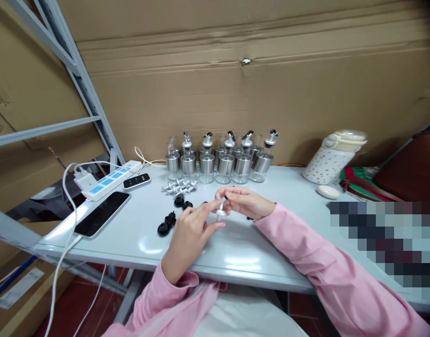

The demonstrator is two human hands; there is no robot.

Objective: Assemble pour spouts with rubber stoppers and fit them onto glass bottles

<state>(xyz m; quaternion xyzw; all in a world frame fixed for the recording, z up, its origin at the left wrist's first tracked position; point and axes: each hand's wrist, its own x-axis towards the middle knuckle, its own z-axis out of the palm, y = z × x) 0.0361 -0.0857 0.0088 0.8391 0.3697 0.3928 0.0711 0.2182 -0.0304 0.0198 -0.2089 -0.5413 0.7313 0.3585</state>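
A silver pour spout [221,213] is held between my hands, above the front part of the table. My left hand [192,229] has its index finger against the upper part of the spout and its thumb beside the stem. At the top of the spout, the fingers of my right hand [248,202] are pinched around a small black flip cap [225,198]. Whether the cap is seated on the spout is hidden by my fingers. Left of my hands lie several black ribbed stoppers [170,218]. Loose silver spouts [179,187] are piled behind them.
Glass bottles with steel sleeves [225,164] stand in rows at the back, several with spouts fitted. On the left are a power strip [111,180], a phone [103,214] and a small black-and-white device [136,181]. A spotted flask [329,159] and a white oval object [327,192] are right.
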